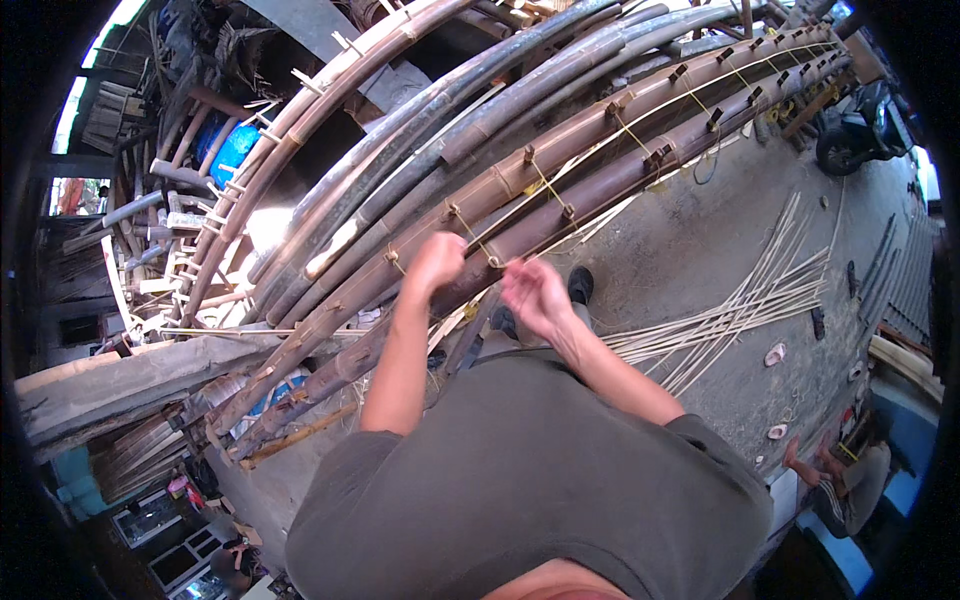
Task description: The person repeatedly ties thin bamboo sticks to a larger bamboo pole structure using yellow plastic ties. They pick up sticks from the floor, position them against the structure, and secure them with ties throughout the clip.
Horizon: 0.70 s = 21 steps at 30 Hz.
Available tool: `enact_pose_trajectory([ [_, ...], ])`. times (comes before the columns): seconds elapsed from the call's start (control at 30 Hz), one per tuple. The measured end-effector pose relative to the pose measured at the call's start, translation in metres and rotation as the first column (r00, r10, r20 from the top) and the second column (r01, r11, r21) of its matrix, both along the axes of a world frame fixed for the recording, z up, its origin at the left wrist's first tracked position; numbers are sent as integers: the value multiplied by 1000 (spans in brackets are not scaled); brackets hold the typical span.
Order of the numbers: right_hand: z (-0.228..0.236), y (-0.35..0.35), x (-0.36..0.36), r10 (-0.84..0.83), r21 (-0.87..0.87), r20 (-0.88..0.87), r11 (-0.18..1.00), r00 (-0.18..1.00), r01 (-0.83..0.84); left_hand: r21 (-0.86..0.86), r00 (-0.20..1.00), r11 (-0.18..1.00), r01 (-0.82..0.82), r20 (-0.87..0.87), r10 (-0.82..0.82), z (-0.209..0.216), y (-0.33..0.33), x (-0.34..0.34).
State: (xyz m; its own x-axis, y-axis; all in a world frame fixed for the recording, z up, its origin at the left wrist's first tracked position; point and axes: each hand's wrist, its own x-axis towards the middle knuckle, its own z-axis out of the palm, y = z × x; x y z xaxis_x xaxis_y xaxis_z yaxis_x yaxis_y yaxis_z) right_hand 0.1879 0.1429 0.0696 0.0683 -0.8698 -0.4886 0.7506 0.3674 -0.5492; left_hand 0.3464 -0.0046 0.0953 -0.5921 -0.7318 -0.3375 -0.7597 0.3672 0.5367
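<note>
Standing in a dark shirt, with both forearms extended over a pair of bamboo poles. Holding the right hand at the edge of the nearer pole, with a partly curled grip; cannot tell whether grasping cord. Holding the left hand over the poles, with a clenched grip; cannot tell what, if anything, inside.

Beside the hands, between nearer pole and farther pole: yellowish cord, strung across between dark pegs. To the right, on the concrete floor, crisscrossed: thin pale strips. Beyond the farther pole: long greyish poles, then a curved frame with short rungs, beside a blue bundle. Far off, upper right: a parked motorcycle.
</note>
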Motion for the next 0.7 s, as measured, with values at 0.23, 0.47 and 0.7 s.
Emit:
enact_pose_trajectory([
  [0.23, 117, -97, 46, 95, -261, -902, 657, 421, -708, -12, 712, 975, -223, -686, 154, -73, 35, 3],
  [0.47, 42, -164, 1, -48, -228, -928, 858, 369, -460, -41, 961, 979, -202, -204, 190, -14, 30, -19],
  [0.7, -14, 0, -9, -238, -103, -971, 501, -23, -859, -87, 922, 948, -307, -275, 274, -11, 37, -19],
])
